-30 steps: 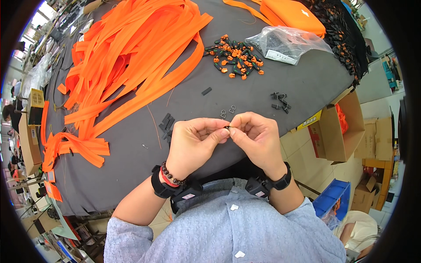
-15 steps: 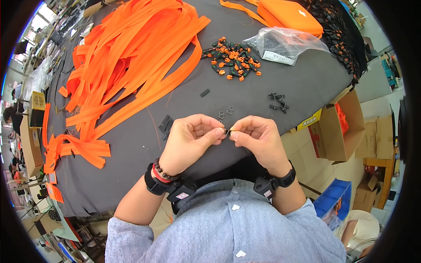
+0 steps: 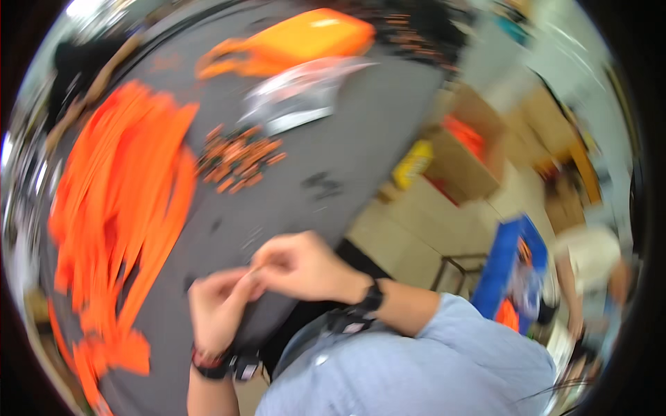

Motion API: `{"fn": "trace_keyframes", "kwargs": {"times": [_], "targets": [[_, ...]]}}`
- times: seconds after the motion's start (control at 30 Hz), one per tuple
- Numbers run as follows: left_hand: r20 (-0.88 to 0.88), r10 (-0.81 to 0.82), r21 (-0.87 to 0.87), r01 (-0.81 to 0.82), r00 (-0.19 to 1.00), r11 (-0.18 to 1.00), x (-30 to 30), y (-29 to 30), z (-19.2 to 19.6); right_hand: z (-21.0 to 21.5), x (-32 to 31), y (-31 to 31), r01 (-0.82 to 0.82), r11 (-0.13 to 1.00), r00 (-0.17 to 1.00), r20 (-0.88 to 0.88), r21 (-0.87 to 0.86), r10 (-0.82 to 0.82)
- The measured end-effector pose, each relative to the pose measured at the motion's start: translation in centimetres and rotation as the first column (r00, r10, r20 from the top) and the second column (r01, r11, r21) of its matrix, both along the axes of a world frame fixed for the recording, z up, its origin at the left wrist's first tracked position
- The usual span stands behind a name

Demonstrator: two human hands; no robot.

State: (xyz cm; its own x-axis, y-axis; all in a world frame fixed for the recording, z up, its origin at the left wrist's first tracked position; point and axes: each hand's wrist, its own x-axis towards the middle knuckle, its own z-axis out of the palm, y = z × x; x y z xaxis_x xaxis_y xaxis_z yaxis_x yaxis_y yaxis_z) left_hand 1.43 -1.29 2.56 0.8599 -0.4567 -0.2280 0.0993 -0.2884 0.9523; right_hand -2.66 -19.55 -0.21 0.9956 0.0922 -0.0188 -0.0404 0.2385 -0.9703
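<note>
My left hand [image 3: 216, 305] and my right hand [image 3: 302, 267] meet over the near part of the dark grey cloth-covered table [image 3: 291, 149]. Thumbs and fingers of both are pinched together, tip to tip. Whatever sits between them is too small and smeared to name. Just beyond the fingertips, faint metal D-rings [image 3: 251, 238] lie on the cloth. A small cluster of black pieces [image 3: 322, 185] is farther off to the right. A single dark piece [image 3: 216, 225] lies beyond my left hand.
Long orange zipper-like strips [image 3: 125, 208] cover the left side. Behind are a pile of black-and-orange small parts [image 3: 239, 158], a clear plastic bag [image 3: 298, 93] and an orange pouch [image 3: 312, 41]. A cardboard box [image 3: 465, 145], blue crate [image 3: 503, 277] and another person [image 3: 590, 260] are to the right.
The view has swung to the right and blurred, so the table contents sit farther left. My hands remain pinched together; more of the floor, the crate and the person on the right now shows.
</note>
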Motion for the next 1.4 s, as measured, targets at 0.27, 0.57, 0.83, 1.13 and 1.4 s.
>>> {"fn": "trace_keyframes", "kwargs": {"times": [0.27, 0.57, 0.83, 1.13, 1.4], "targets": [[-0.158, 0.095, -0.121, -0.114, 0.983, 0.986, -1.6, 1.0, -0.5, -2.5, 0.0, 1.6, 0.22, 0.971, 0.937, 0.296, -0.09, -0.185], [-0.023, 0.007, 0.04, -0.006, 1.0, 0.999, -1.6, 0.9, 0.1, -1.9, -0.4, 2.2, 0.338, 0.918, 0.887, 0.397, -0.207, -0.237], [0.025, 0.075, 0.011, -0.075, 0.997, 0.997, -2.5, -0.2, -0.2, -2.5, -1.0, 2.2, 0.25, 0.959, 0.929, 0.312, -0.135, -0.198], [0.026, 0.1, -0.03, -0.099, 0.995, 0.995, -1.2, 0.3, -1.0, -1.2, -1.0, 1.3, 0.265, 0.855, 0.845, 0.535, -0.446, 0.017], [0.084, 0.048, 0.034, -0.051, 0.995, 0.998, -1.9, 0.9, -2.6, -0.7, -0.7, 1.3, 0.415, 0.658, 0.703, 0.68, -0.629, 0.207]]}}
